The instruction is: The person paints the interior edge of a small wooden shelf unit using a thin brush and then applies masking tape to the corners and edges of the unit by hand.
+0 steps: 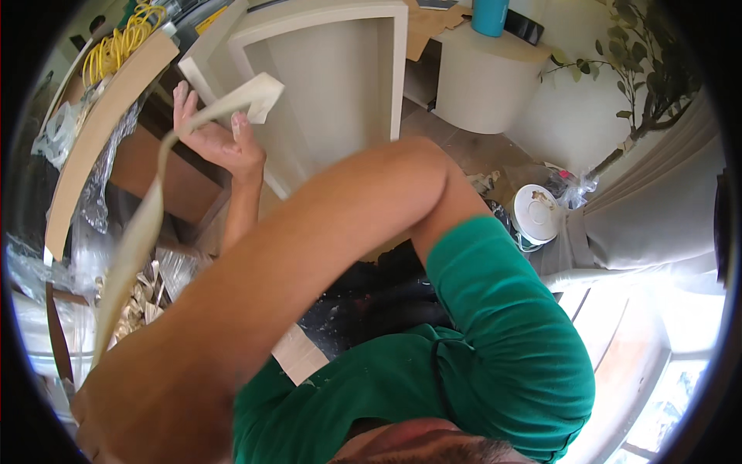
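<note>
My left hand (220,143) is raised at the upper left with its fingers spread and its thumb pressed on a long cream strip (139,232). The strip's wide upper end (261,97) folds over beside the thumb, in front of a cream cabinet frame (340,85). From there the strip hangs down in a curve toward the lower left. My right arm (294,255), in a green sleeve (502,348), crosses the picture to the lower left. My right hand (91,424) lies at the picture's rim near the strip's lower end; its grip is hidden.
A wooden board (89,139) and a yellow cable coil (124,42) are at the upper left, with crumpled plastic sheet (97,185) and paper scraps (147,290) below. A teal cup (489,15) stands on a round white stand (483,89). A white bucket (536,213) and a plant (645,69) are at the right.
</note>
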`<action>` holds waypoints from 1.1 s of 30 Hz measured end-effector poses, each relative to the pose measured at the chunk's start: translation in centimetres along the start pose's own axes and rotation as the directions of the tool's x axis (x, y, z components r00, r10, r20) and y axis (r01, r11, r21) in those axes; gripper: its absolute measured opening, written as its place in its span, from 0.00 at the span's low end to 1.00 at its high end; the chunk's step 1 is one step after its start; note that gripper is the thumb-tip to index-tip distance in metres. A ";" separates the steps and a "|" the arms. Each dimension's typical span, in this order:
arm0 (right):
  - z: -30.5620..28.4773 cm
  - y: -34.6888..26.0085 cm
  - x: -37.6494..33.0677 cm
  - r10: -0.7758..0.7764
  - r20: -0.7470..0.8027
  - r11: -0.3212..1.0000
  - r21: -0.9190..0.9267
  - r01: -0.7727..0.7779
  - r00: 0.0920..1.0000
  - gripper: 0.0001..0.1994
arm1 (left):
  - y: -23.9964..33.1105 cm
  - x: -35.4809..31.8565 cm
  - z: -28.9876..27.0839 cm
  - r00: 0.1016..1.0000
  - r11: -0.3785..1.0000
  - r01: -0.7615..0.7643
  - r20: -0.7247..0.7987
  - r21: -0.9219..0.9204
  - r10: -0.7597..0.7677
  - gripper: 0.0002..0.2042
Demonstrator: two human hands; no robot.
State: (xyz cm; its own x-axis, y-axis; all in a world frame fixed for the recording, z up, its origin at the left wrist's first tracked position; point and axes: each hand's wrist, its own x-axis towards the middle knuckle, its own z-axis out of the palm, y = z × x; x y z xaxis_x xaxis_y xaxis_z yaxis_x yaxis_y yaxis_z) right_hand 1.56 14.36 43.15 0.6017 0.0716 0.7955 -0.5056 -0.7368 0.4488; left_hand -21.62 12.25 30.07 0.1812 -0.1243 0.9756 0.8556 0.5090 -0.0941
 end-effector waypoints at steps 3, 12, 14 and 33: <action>-2.9 -5.0 -5.3 0.345 -0.251 0.934 0.183 -0.306 0.904 0.11 | 1.1 -2.2 -5.1 0.997 0.995 0.060 0.052 0.082 -0.064 0.23; -12.9 -16.5 -21.6 0.915 -0.383 0.312 0.485 -0.817 0.122 0.11 | 19.6 -12.3 -7.2 0.055 -0.409 0.806 0.743 -0.427 -0.667 0.37; -12.6 -17.9 -24.7 0.887 -0.452 0.289 0.384 -0.877 0.094 0.12 | 21.1 -13.6 -8.0 -0.199 -0.722 0.506 0.750 -0.472 -0.630 0.41; -4.3 -26.5 -34.8 0.903 -0.326 0.157 -0.355 -0.922 0.280 0.14 | 18.3 -20.2 -8.6 -0.480 -0.395 0.838 -0.166 -0.376 -0.861 0.11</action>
State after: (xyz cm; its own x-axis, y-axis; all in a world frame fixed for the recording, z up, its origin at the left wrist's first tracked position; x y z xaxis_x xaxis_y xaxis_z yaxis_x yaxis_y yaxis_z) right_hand -8.66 34.35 5.29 -0.4899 -0.4258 0.7607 -0.8535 0.0566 -0.5180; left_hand -5.42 16.76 6.93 -0.7437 -0.5198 -0.4203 -0.0036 -0.6256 0.7801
